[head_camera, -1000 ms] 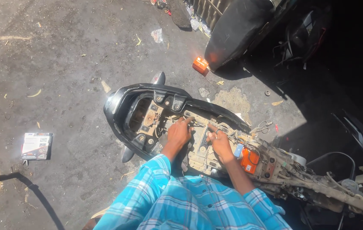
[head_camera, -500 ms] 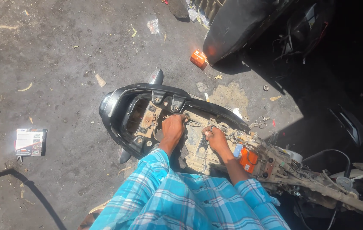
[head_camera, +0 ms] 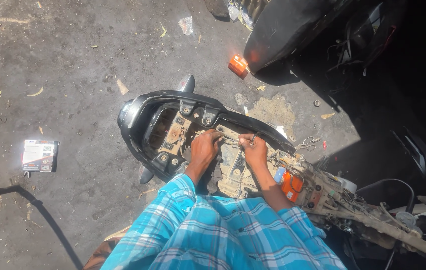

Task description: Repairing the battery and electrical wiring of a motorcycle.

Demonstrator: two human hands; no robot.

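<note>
Head view: left hand [head_camera: 204, 149] and right hand [head_camera: 255, 150], both closed on a thin, stiff-looking metal rod [head_camera: 228, 141] over the dusty, stripped scooter frame [head_camera: 173, 132], small flat carton [head_camera: 39, 155] at nine o'clock; rod likely light, best gripped at its ends.

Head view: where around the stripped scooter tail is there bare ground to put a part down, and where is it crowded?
Bare concrete lies between the scooter tail frame and the small printed box, and above the frame at upper left. It is crowded right of the right hand: wiring, orange part, keys and the black seat.
</note>
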